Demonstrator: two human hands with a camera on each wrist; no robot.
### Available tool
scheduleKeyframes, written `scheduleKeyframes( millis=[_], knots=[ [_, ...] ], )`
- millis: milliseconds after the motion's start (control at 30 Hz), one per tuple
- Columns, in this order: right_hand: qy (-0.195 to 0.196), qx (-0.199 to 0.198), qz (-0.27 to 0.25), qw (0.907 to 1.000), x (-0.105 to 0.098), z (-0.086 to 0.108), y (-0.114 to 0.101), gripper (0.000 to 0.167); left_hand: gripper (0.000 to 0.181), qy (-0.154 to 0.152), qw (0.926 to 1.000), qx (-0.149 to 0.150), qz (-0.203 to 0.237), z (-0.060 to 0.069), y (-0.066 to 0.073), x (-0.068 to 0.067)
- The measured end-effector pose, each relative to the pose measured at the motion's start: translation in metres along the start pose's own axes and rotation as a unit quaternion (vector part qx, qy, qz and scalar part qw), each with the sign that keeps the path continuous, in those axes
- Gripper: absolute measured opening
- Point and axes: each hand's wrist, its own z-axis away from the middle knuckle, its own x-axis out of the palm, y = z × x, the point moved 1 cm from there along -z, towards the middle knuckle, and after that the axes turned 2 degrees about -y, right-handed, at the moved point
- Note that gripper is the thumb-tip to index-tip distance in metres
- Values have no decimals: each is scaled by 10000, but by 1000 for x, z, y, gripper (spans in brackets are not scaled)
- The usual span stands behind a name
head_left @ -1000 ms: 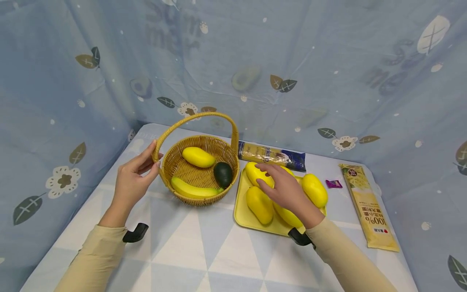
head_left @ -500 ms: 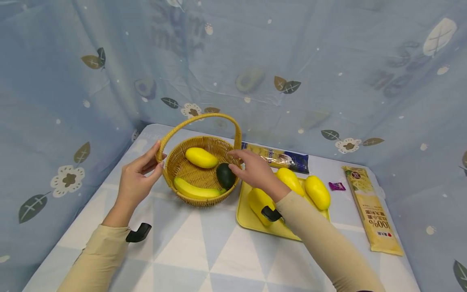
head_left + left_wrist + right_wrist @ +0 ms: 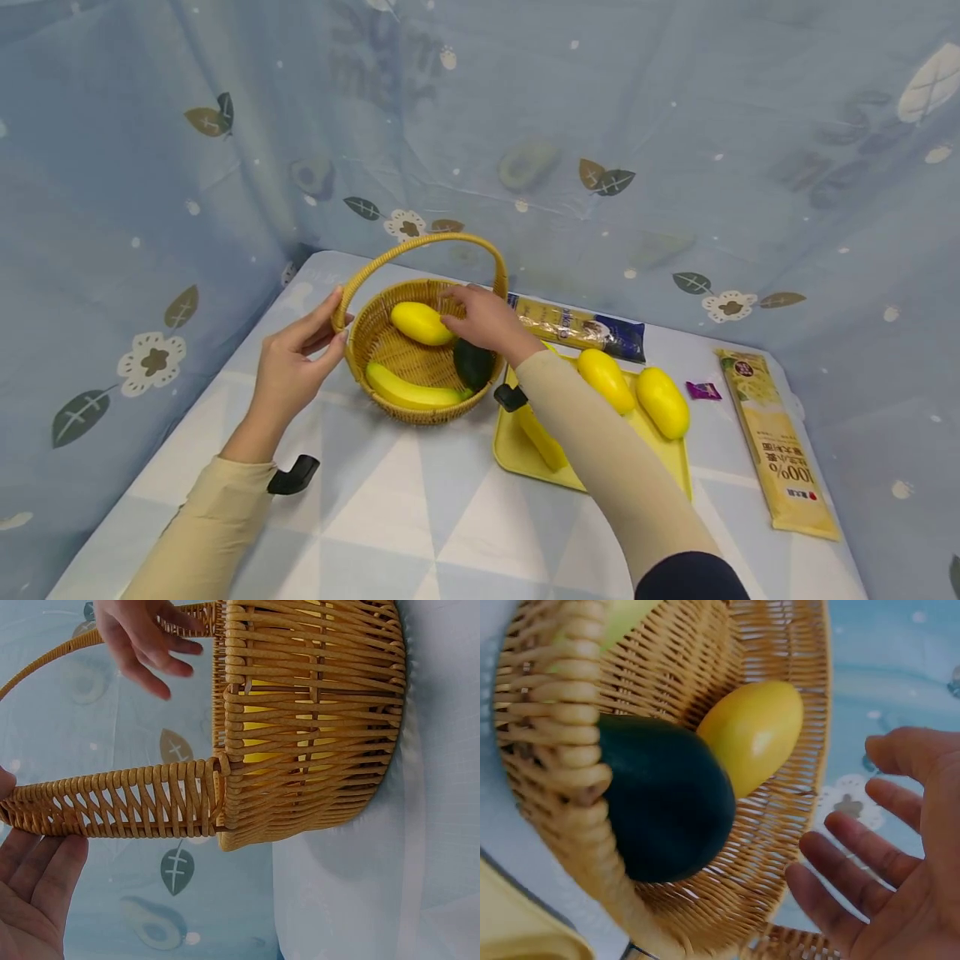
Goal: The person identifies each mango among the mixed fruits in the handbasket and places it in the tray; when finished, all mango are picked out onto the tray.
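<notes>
My left hand (image 3: pixel 296 354) pinches the left side of the handle (image 3: pixel 366 271) of a wicker basket (image 3: pixel 408 358); the left wrist view shows its fingers (image 3: pixel 60 874) at the woven strap. Above the basket's right part, my right hand (image 3: pixel 487 321) is spread with nothing in it. In the right wrist view its fingers (image 3: pixel 855 881) are apart from the fruit. Inside the basket lie a yellow mango (image 3: pixel 422 323), a dark green avocado (image 3: pixel 471 364) partly covered by the hand, and a banana (image 3: pixel 412 390) along the front.
Right of the basket, a yellow tray (image 3: pixel 513 446) bears mangoes (image 3: pixel 605 381), partly hidden by my right forearm. Behind it lies a blue-and-gold pasta packet (image 3: pixel 558 321). A purple-wrapped candy (image 3: pixel 703 391) and a yellow noodle packet (image 3: pixel 780 446) lie farther right.
My right hand has moved left from above the tray to over the basket, staying empty. The left hand keeps holding the handle. The head view has shifted slightly.
</notes>
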Motion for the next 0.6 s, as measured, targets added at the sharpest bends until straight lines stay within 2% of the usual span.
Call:
scheduleKeyframes(
  millis=[167,333,600],
  knots=[
    [-313,54,-146,9994,9,-18,0,54,68,40,10000,-14,-43,0,0,0],
    [-402,152,-401,9983,18,-33,-1,57,67,-12,10000,3,55,0,-1,1],
    [-726,57,-422,9964,35,-46,-4,63,69,-68,9999,49,105,1,-3,1]
  ],
)
